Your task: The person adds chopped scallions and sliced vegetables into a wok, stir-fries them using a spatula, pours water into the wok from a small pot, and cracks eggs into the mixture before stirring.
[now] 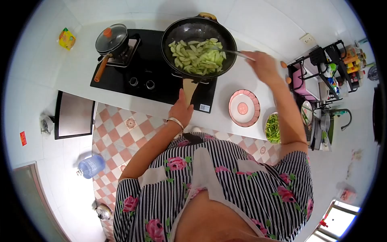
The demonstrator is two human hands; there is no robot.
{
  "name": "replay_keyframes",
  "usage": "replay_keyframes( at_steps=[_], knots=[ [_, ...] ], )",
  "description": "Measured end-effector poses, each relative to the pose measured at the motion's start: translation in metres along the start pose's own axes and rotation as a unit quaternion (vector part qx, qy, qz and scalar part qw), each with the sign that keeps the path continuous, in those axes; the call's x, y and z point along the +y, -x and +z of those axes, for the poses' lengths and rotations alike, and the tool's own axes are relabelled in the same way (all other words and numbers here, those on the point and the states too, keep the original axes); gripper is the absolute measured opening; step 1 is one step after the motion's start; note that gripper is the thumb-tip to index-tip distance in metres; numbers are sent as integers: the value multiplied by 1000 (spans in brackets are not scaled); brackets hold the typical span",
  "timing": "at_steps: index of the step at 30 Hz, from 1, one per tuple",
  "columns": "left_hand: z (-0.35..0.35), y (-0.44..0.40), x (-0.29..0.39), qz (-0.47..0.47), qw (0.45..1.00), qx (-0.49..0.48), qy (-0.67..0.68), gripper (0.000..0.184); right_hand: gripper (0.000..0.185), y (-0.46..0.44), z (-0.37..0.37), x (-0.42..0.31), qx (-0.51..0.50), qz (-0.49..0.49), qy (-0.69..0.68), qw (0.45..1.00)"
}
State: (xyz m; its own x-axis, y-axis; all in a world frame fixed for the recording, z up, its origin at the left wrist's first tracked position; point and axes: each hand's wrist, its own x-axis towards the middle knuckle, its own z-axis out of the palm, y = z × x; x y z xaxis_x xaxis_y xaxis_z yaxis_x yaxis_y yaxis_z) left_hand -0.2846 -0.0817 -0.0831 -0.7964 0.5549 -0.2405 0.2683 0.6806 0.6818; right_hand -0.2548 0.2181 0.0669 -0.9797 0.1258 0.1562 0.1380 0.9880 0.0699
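A black wok (189, 30) sits over the right side of the stove, with pale green vegetable slices (197, 56) spread across its bottom. My left hand (180, 111) is closed around the wok's light wooden handle (189, 90). In my right hand (262, 66) is a metal spatula (234, 52), its far end in among the slices and partly hidden by them. The hand is slightly blurred. A pink-rimmed plate (253, 117) lies on the counter below my right forearm, and a bowl of chopped green vegetables (273, 129) stands beside that arm.
A lidded pan (117, 40) with a wooden handle sits on the left burner of the black stove (121, 82). Two eggs (286, 72) lie near the black rack (322, 72) at right. A faucet (342, 115) is beyond. A blue water jug (92, 166) stands on the tiled floor.
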Motion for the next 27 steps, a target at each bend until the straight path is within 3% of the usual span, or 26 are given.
replay_keyframes(
  at_steps=[2,5,9,11,16,19,23,27],
  knots=[
    [3,0,-3,9,1000,14,-5,78,23,12,-57,1,-59,15,38,997],
    [4,-1,-3,11,1000,13,-2,79,24,17,-99,8,-87,-55,39,994],
    [2,0,0,-10,1000,-2,9,79,21,-6,-58,13,-124,-62,42,989],
    [7,0,-3,-1,1000,-2,13,79,20,-12,-31,0,-121,-17,1,992],
    [4,0,-3,0,1000,12,-5,78,20,5,-46,-22,-169,34,-88,981],
    [5,1,-1,-1,1000,7,-4,78,20,7,-13,-33,-62,-13,-60,996],
    [4,0,-1,-2,1000,9,-7,77,22,-29,14,-37,-48,88,-25,995],
    [4,-1,-1,0,1000,13,-6,77,25,-32,-17,-6,4,59,34,998]
  ],
)
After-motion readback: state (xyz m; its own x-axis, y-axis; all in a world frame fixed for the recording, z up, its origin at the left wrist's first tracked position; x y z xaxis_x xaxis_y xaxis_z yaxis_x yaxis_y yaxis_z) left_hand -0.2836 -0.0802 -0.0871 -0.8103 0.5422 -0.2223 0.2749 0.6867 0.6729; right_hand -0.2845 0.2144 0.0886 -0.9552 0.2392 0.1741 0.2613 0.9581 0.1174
